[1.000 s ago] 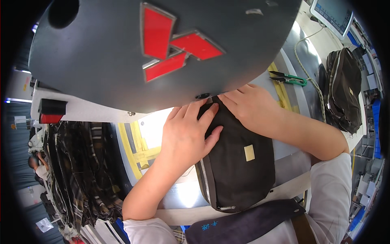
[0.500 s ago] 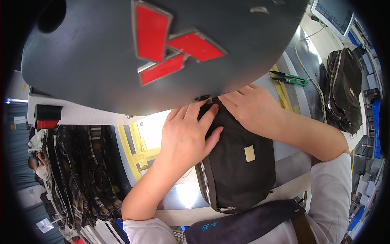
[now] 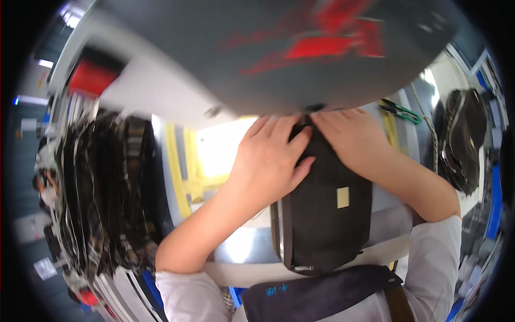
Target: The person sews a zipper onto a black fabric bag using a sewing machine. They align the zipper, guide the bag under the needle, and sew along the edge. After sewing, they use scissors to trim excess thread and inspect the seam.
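Under left hand (image 3: pixel 273 153) and right hand (image 3: pixel 355 138), loosely curved, grip unclear: bag (image 3: pixel 330 231), apparently being stitched, calling next for steady guiding.

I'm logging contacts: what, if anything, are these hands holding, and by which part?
The left hand and right hand touch the dark bag at its far end; both partly hidden, so whether they grip it can't be told.
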`<state>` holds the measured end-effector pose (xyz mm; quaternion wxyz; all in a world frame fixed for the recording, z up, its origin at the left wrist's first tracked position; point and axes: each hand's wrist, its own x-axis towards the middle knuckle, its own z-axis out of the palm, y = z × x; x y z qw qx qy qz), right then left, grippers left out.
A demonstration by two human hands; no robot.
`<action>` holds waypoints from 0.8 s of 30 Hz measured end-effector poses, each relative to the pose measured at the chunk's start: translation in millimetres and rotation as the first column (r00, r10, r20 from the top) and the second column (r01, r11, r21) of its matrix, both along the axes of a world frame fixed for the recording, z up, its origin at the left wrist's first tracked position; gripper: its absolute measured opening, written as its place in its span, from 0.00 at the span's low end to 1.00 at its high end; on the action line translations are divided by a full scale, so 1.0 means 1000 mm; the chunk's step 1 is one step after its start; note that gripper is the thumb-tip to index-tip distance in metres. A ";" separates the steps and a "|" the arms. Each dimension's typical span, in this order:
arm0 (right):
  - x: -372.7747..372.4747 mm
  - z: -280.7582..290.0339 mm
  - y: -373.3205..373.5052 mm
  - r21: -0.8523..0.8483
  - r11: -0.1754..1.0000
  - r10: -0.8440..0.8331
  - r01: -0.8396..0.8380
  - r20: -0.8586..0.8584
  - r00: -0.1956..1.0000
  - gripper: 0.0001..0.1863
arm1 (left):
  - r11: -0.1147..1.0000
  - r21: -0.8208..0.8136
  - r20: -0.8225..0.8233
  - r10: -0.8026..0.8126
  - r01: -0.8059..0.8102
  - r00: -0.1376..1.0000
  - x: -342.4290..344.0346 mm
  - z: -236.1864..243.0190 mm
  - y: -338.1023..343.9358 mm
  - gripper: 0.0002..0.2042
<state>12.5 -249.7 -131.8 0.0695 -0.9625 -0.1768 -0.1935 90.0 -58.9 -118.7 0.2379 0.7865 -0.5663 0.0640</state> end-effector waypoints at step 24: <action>0.014 -0.016 -0.052 -0.404 0.915 -0.057 0.006 -0.115 0.992 0.21 | 0.897 0.249 -0.894 0.358 -0.366 0.270 -0.234 -0.007 0.307 0.07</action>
